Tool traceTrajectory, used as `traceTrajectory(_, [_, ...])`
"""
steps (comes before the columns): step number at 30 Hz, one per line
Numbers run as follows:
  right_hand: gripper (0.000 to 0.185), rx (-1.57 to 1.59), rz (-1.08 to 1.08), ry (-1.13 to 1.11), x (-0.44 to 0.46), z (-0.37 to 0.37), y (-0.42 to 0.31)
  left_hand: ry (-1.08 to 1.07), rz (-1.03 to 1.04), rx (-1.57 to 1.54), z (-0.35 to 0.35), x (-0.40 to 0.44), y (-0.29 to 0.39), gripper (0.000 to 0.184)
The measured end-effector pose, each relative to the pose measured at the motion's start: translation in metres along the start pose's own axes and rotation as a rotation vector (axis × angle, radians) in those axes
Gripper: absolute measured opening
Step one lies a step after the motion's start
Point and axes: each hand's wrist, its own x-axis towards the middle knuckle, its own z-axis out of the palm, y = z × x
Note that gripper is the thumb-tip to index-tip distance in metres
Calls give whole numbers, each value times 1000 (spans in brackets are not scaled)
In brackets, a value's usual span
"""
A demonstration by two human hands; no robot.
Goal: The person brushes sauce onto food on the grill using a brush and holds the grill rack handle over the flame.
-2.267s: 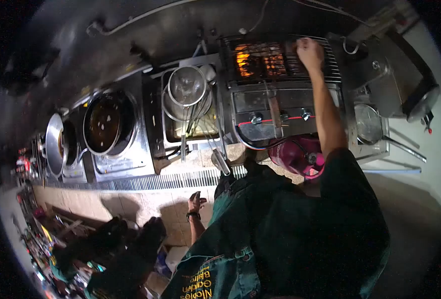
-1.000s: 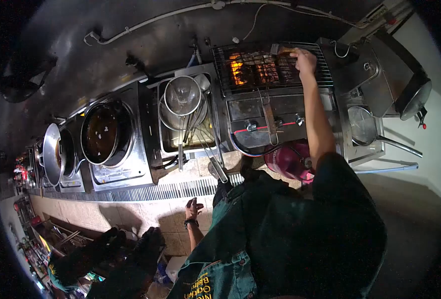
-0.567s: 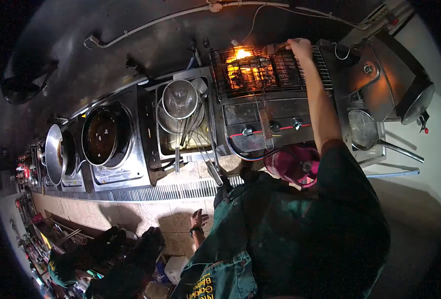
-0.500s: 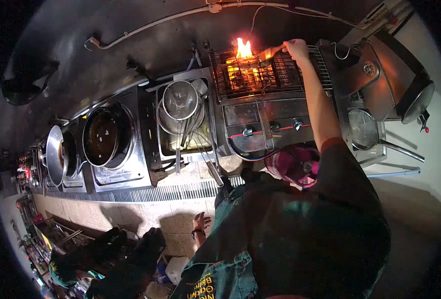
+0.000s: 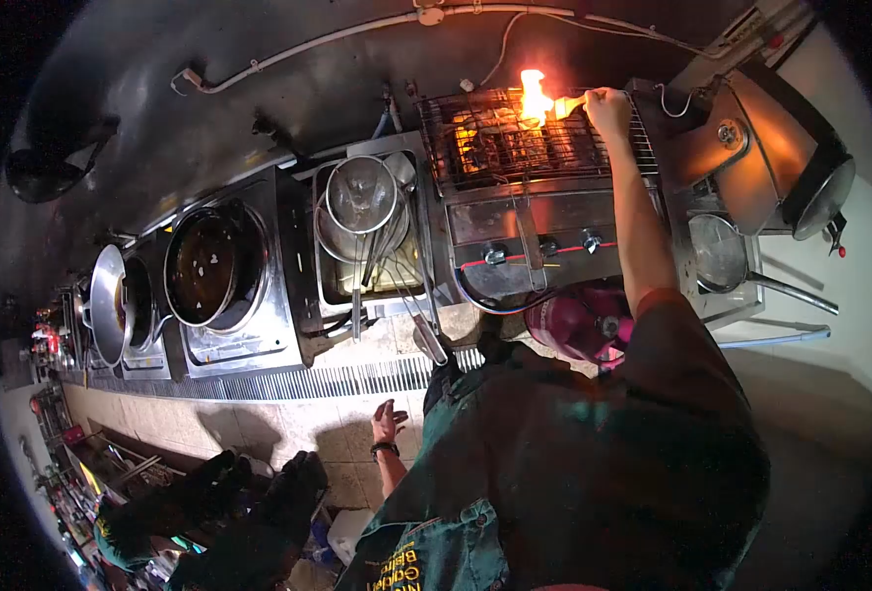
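My right hand (image 5: pixel 608 111) is closed round the handle of a flat brush (image 5: pixel 569 105), reaching over the lit grill (image 5: pixel 544 143). The brush head is beside a tall flame (image 5: pixel 535 97), and glare hides its tip. A wire grilling basket lies over the grate, its long handle (image 5: pixel 528 231) hanging down over the front. Dark pieces under the wires are too unclear to name. My left hand (image 5: pixel 389 424), with a black band on the wrist, hangs low beside my body. Its fingers are apart and it holds nothing.
Left of the grill, a strainer (image 5: pixel 361 194) and tools rest over a metal basin. Farther left stand a dark pan of liquid (image 5: pixel 200 268) and a large silver pan (image 5: pixel 111 305). A pink gas cylinder (image 5: pixel 579 320) stands below the grill. People in dark clothes (image 5: pixel 249 527) are at lower left.
My right hand has moved slightly right and down with the brush. The tall flame has shifted right along the grill, and the glow at left is weaker. My left hand has risen a little.
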Motion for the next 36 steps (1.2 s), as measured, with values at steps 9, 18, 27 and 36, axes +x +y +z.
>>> traceTrajectory(9, [22,-38,79,61,-53,-17,-31,-22,-116,87,-40,10,-9,48])
traceTrajectory(18, [19,382,-87,228,-161,-21,-134,-126,-206,108,-84,30,-29,46])
traceTrajectory(27, [20,415,-158,-375,-328,82,-207,-84,-11,72,-121,49,-1,49])
traceTrajectory(36, [37,-243,-469,-655,-410,118,-183,-137,-171,196,-121,56,-28,38])
